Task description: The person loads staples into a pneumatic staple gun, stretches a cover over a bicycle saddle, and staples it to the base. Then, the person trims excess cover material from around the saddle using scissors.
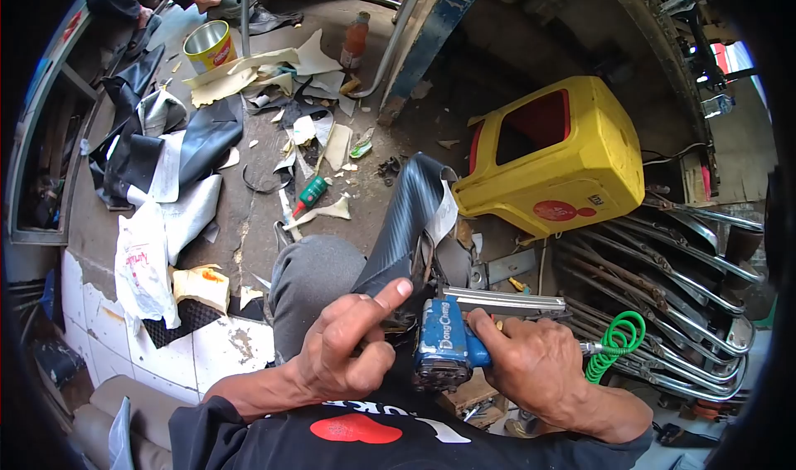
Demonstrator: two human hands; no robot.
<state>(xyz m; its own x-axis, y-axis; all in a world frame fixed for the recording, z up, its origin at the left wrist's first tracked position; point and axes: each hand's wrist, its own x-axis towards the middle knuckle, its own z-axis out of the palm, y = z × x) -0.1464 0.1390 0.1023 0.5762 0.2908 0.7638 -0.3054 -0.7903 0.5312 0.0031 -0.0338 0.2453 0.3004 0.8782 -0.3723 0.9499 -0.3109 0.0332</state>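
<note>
A blue air staple gun (444,337) marked DongCheng is gripped by its handle in my right hand (535,362). Its silver magazine (506,301) points right, and a green coiled hose (622,346) joins the handle end. My left hand (344,341) is just left of the gun, forefinger stretched out and thumb apart, the other fingers curled; nothing shows between them. Beyond the forefinger, a black textured vinyl piece (406,213) with a pale backing stands bent up by my knee. What lies under the gun's nose is partly hidden.
A yellow plastic shell (539,163) lies on the right, above stacked chrome tube frames (680,279). Foam and vinyl scraps (274,72), a green glue bottle (311,194), a yellow tin (209,46) and an orange bottle (355,39) are on the floor. Another person's hand (207,0) shows top left.
</note>
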